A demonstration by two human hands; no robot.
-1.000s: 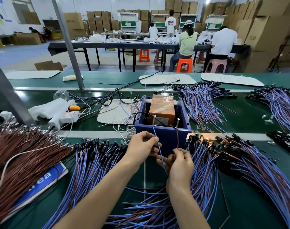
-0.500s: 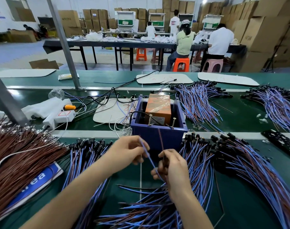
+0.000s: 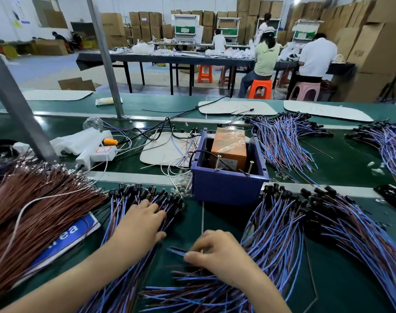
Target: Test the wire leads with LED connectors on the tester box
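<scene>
The blue tester box [image 3: 228, 190] stands mid-table, holding an orange block [image 3: 229, 148] and two upright screw posts [image 3: 218, 162]. My left hand [image 3: 140, 225] lies with fingers stretched flat on the left pile of blue-and-brown wire leads [image 3: 133, 206], whose black LED connectors point towards the box. My right hand [image 3: 218, 256] is nearer to me, below the box. Its thumb and fingertips pinch the bare ends of a wire lead [image 3: 177, 250] at the top of the front pile [image 3: 192, 294]. No lead touches the posts.
A thick brown wire bundle [image 3: 29, 213] and a blue sign [image 3: 68, 236] lie at the left. More lead piles spread to the right [image 3: 328, 222] and behind the box [image 3: 280, 141]. A white power strip [image 3: 97, 154], loose cables and a slanted metal post [image 3: 14, 102] sit at the back left.
Both hands have dropped away from the tester posts. My left hand went left onto the left pile. My right hand came down to the front pile and pinches lead ends there.
</scene>
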